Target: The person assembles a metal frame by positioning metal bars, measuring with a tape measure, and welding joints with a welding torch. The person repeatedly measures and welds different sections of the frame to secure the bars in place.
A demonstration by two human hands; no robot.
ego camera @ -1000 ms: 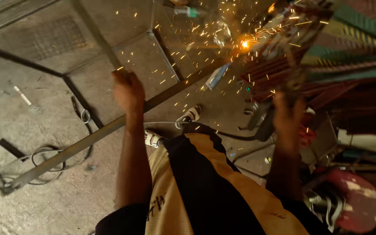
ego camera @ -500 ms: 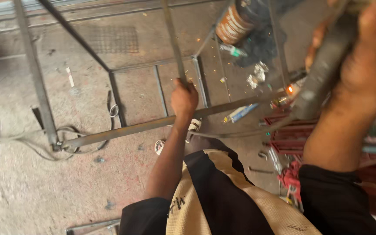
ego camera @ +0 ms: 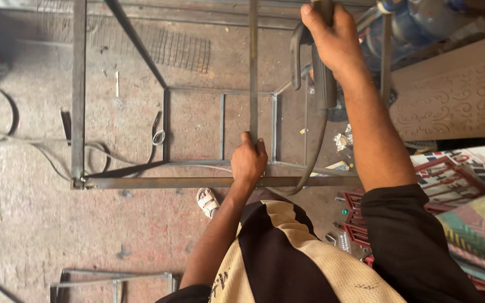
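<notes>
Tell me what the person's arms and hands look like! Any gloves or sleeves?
No gloves: the left hand and the right hand are both bare. The forearms are bare too. Short dark sleeves cover the upper arms. They belong to a shirt that is cream with a wide dark stripe. I see no rings, watch or bracelets on the parts in view.

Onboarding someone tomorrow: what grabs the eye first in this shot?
The rusty metal frame of bars fills the middle, standing on the concrete floor. The left hand grips an upright bar where it meets the frame's front rail. At top right, the right hand holds a dark welding holder, its cable trailing down.
</notes>
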